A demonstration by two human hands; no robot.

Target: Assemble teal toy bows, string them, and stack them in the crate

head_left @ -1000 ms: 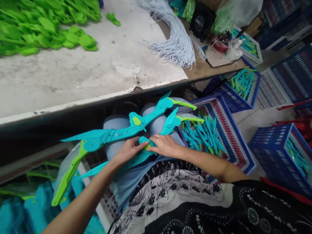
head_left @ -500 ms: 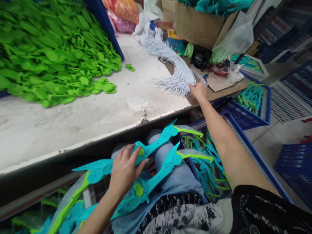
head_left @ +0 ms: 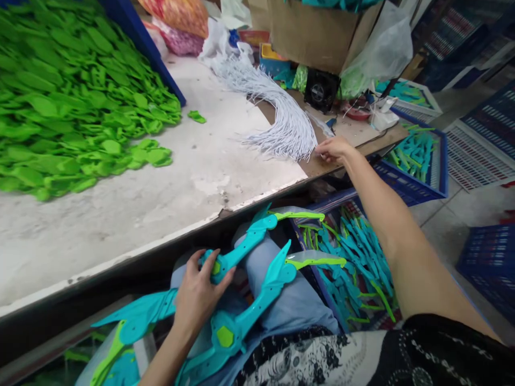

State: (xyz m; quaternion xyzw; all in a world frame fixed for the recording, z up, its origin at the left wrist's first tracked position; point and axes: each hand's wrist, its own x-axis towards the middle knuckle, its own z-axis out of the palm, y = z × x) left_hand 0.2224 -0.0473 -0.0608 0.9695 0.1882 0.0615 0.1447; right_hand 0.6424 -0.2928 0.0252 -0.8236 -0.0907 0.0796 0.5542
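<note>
Two teal plastic toy bows with lime-green arms lie across my lap. The far bow [head_left: 251,234] is gripped at its middle by my left hand [head_left: 197,292], fingers wrapped over the body beside a green pentagon. Nearer my body, the second bow [head_left: 263,300] rests on my thighs. My right hand [head_left: 333,150] reaches out over the table, fingers pinched at the cut ends of a bundle of white strings [head_left: 292,126]. A bit of white shows at the fingertips, seemingly a string; how many it holds cannot be made out.
A blue crate [head_left: 139,45] spills green plastic pieces [head_left: 80,107] over the white table [head_left: 201,177]. Behind the strings stand a small black fan [head_left: 321,90] and a cardboard box [head_left: 309,35]. Beside my right leg, a crate holds teal and green bow parts [head_left: 354,262]; more crates stand right.
My right hand has drawn slightly away from the strings, its fingers now more curled. My left hand still grips the far bow. The whole view has shifted a little.
</note>
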